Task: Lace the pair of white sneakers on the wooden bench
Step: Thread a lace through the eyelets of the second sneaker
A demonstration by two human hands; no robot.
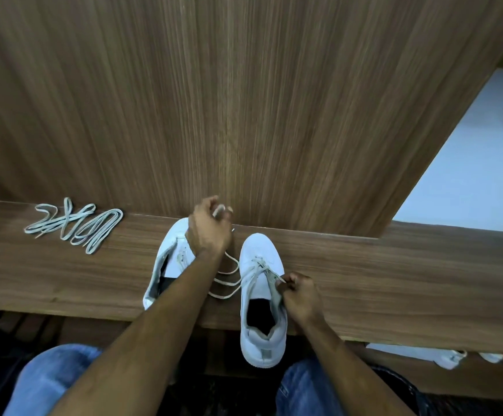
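Two white sneakers stand on the wooden bench (394,274), toes toward the back panel. The right sneaker (259,295) has a lace (229,283) threaded through its front eyelets, and its heel hangs over the bench's front edge. My right hand (299,295) pinches one lace end at the sneaker's right eyelet row. My left hand (209,226) is raised above the left sneaker's toe and pinches the other lace end. Slack lace loops lie between the shoes. The left sneaker (166,265) is partly hidden under my left forearm and shows no lace.
A second loose lace (76,225) lies bunched on the bench to the far left. A tall wooden panel (244,100) rises right behind the shoes. My knees in blue jeans (49,382) are below the bench edge. Other white shoes (451,357) sit lower right.
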